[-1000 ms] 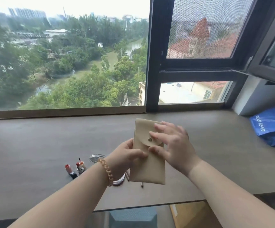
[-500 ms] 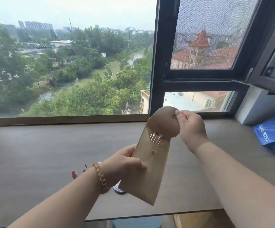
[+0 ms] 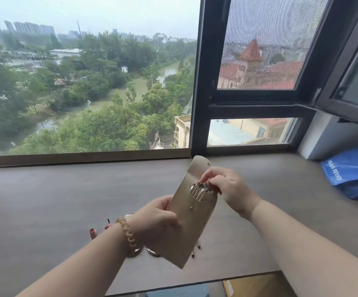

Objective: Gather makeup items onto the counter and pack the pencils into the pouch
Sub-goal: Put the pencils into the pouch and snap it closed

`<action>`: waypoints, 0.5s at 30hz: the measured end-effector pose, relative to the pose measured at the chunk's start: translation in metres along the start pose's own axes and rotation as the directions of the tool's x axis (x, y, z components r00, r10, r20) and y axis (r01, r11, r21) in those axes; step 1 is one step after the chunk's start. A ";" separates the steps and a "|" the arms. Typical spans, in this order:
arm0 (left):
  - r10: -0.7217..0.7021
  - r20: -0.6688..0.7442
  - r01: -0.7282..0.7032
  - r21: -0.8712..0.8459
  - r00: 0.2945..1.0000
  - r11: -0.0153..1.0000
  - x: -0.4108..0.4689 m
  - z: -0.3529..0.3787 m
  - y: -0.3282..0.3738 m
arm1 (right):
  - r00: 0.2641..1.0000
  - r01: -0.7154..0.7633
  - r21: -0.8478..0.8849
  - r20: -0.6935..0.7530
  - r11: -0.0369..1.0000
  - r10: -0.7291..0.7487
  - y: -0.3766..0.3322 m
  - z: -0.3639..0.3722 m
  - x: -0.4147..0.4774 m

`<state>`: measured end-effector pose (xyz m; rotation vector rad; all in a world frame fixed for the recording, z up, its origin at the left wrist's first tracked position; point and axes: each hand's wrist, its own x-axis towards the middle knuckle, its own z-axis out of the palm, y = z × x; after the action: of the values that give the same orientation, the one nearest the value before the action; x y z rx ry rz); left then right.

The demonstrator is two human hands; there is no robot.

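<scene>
A beige pouch (image 3: 186,228) is held tilted above the grey counter (image 3: 45,200), its round flap open and pointing up. My left hand (image 3: 152,217) grips the pouch's left edge at mid-height. At the pouch mouth my right hand (image 3: 229,189) pinches the metal-tipped pencils (image 3: 198,191) that stick out of it. Two pencil tips (image 3: 196,250) lie on the counter under the pouch. Lipsticks (image 3: 93,232) stand on the counter left of my left wrist.
A round compact (image 3: 152,252) lies on the counter, mostly hidden behind my left wrist and the pouch. A blue bag (image 3: 354,170) sits at the right end of the counter. A large window runs along the back, and the counter's front edge is near me.
The pouch was closed a second ago. My right hand lifted the flap open, then let it go and moved down to the pencils at the mouth. The pouch rose and tilted.
</scene>
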<state>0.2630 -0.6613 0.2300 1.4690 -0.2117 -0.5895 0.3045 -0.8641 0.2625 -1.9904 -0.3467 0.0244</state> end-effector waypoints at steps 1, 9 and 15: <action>-0.008 -0.001 0.008 0.028 1.000 1.000 0.001 0.000 -0.002 | 0.999 0.008 -0.027 0.032 1.000 -0.007 0.000 0.003 -0.003; -0.023 0.004 0.023 0.021 1.000 1.000 0.011 0.009 -0.015 | 0.978 0.184 -0.525 0.180 0.831 -0.103 0.003 0.032 -0.013; -0.027 0.021 0.029 -0.058 0.999 0.998 0.019 0.013 -0.014 | 0.996 0.041 -0.430 0.093 0.902 -0.001 0.010 0.036 -0.013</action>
<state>0.2696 -0.6824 0.2138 1.4119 -0.1886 -0.6286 0.2883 -0.8395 0.2367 -2.4312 -0.4633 0.0251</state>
